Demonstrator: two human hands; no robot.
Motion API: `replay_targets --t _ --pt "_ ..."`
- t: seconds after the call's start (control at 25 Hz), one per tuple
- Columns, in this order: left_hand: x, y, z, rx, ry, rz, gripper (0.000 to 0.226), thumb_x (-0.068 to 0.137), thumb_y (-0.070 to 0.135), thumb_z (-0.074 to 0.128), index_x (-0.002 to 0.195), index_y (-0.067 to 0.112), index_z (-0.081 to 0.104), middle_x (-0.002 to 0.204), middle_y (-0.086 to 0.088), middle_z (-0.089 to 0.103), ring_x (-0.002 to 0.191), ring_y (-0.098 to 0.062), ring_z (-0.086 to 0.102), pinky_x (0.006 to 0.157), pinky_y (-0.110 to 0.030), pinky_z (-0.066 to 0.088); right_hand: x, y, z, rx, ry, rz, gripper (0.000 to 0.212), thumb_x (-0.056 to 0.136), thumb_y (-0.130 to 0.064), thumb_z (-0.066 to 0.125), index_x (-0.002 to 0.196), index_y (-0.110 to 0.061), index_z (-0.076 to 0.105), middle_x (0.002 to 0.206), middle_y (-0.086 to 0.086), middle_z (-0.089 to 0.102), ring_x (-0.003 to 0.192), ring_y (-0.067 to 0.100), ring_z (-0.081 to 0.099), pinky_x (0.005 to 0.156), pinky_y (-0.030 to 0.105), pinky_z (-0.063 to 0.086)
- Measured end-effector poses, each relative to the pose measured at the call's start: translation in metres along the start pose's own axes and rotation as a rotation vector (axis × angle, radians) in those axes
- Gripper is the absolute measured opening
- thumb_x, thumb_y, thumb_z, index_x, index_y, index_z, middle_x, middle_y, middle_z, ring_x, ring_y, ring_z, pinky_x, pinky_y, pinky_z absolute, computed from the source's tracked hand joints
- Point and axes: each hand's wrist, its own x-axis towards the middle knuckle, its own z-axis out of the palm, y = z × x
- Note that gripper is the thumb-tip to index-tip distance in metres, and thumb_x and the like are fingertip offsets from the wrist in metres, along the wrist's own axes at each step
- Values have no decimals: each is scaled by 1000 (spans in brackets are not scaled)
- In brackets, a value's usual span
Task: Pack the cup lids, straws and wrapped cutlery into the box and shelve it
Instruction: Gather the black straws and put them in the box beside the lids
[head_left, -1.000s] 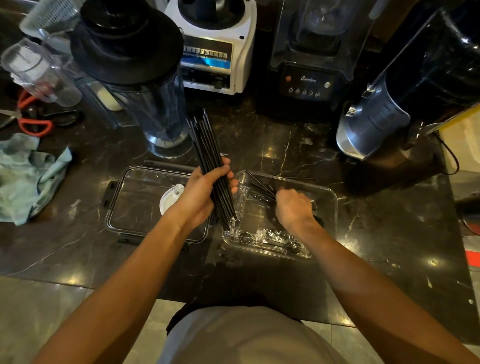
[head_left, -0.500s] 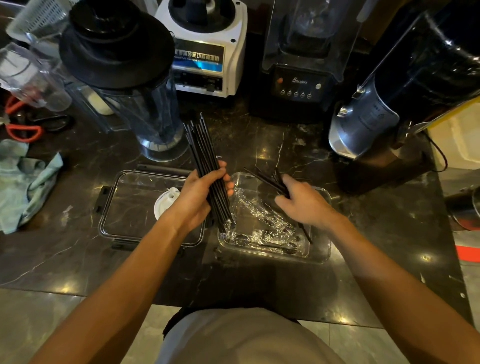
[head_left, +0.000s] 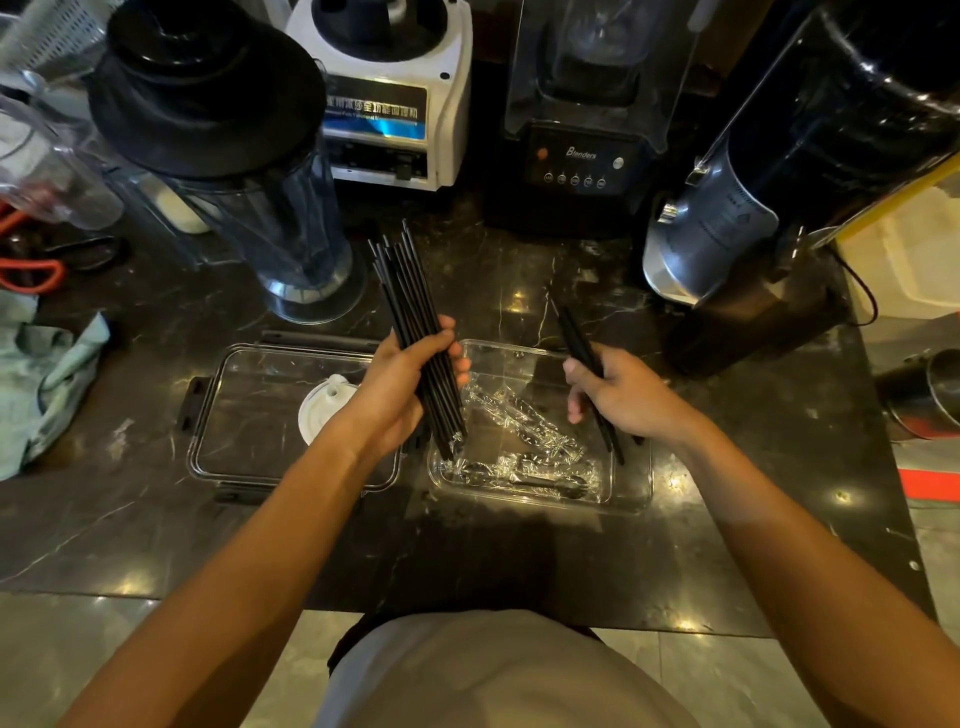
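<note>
Clutching a thick bundle of black straws (head_left: 415, 332), the left hand (head_left: 395, 387) sits at the centre of the head view, its grip clamped round the bundle with fingers curled over the front and thumb behind; the bundle tilts up and to the left, its lower ends dipping just inside the left edge of the clear box (head_left: 631, 483); the right hand (head_left: 623, 395), right of centre and above the box, has its grip pinched on a few black straws (head_left: 582, 348) that run through the fist, ends sticking out above and below; wrapped cutlery (head_left: 524, 447) lies in crinkled clear film on the floor of the box; left of the box, the clear box lid (head_left: 234, 415) lies flat on the dark marble bench (head_left: 519, 561), with a white cup lid (head_left: 324, 410) resting on it, partly hidden by the left wrist; blenders (head_left: 395, 98) stand along the top of the frame; a pale cloth (head_left: 41, 374) lies at the left edge.
</note>
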Motion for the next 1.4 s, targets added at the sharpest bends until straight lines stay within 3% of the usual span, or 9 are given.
replay_targets --t 0.2,0.4,0.64,0.8,0.92,1.04,1.2,1.28,1.4 --pt "-3 -1 -1 1 15 -15 15 102 7 56 115 12 62 80 -3 65 77 -19 67 76 -33 59 6 9 7 -22 -13 32 12 107 -27 54 97 -34 55 70 3 64 53 12 58 62 34 50" --pt "-8 1 -11 -5 68 -14 14 103 9 56 113 13 64 83 -2 65 79 -17 69 78 -33 60 18 10 49 -427 -101 85 21 97 -27 71 110 -15 60 93 1 66 80 14 64 63 25 48" --pt "-12 6 -21 -29 106 12 14 102 8 56 110 15 65 82 -2 64 79 -17 68 82 -34 59 13 13 87 -621 -194 72 9 96 -18 70 104 -20 66 89 -4 64 80 13 64 68 24 50" --pt "-13 7 -23 -43 97 23 14 102 8 55 111 15 64 82 -1 65 80 -17 67 83 -35 58 9 7 73 -523 -205 60 5 95 -20 71 98 -20 67 81 -4 65 73 12 64 62 27 48" --pt "-13 5 -23 -37 87 14 14 102 9 57 112 15 65 83 -1 65 82 -18 68 83 -36 59 10 3 51 -298 -87 108 8 98 -24 69 101 -19 65 79 0 66 63 11 62 53 24 44" --pt "-12 3 -21 -40 72 12 14 102 9 58 112 14 65 83 -2 65 82 -19 67 83 -36 58 7 -2 42 -324 -35 93 27 93 -33 75 110 -19 59 91 0 67 79 14 66 60 26 46" --pt "-14 4 -18 -30 60 20 14 102 9 56 112 15 65 83 -1 65 82 -18 67 85 -36 58 2 4 64 -482 -219 41 52 84 -38 82 123 -21 53 100 -3 66 89 15 66 81 36 58" --pt "-15 5 -18 -27 57 20 14 102 9 56 112 15 65 83 -1 65 82 -17 68 85 -36 58 1 8 77 -632 -308 30 41 86 -41 80 116 -21 61 97 -5 67 88 15 66 82 36 58" --pt "-17 6 -21 -26 75 25 14 102 9 57 112 15 65 82 -1 65 82 -18 68 84 -36 58 0 8 84 -750 -292 -18 30 93 -37 74 114 -19 64 98 -3 67 87 13 65 77 28 52"
